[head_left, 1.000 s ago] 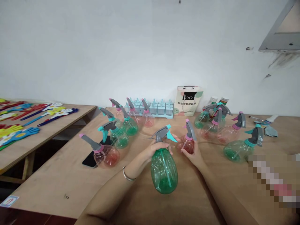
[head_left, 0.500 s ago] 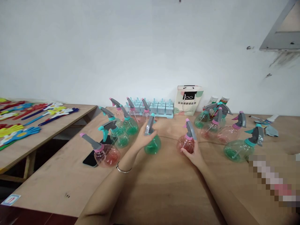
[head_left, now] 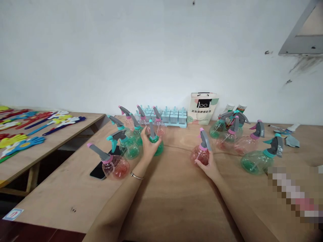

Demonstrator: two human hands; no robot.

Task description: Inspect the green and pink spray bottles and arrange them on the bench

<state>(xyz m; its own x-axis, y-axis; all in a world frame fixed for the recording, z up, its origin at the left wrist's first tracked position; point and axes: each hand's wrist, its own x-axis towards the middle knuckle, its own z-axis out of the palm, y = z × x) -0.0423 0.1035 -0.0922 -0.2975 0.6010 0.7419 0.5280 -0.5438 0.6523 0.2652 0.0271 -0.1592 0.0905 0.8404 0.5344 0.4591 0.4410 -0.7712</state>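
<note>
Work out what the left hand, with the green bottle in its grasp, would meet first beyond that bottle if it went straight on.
Probably the pink bottle, which stands just behind the green bottle in the left hand's line, though depth is hard to judge here.

At the left hand (head_left: 150, 145), the green spray bottle (head_left: 158, 150) is translucent, with turquoise collar and grey head; at the right hand (head_left: 208, 166), the translucent red spray bottle (head_left: 196, 154) pairs pink collar with grey head. The ice-pop mould (head_left: 174, 117) is pale blue, the counter (head_left: 164, 205) light brown.
</note>
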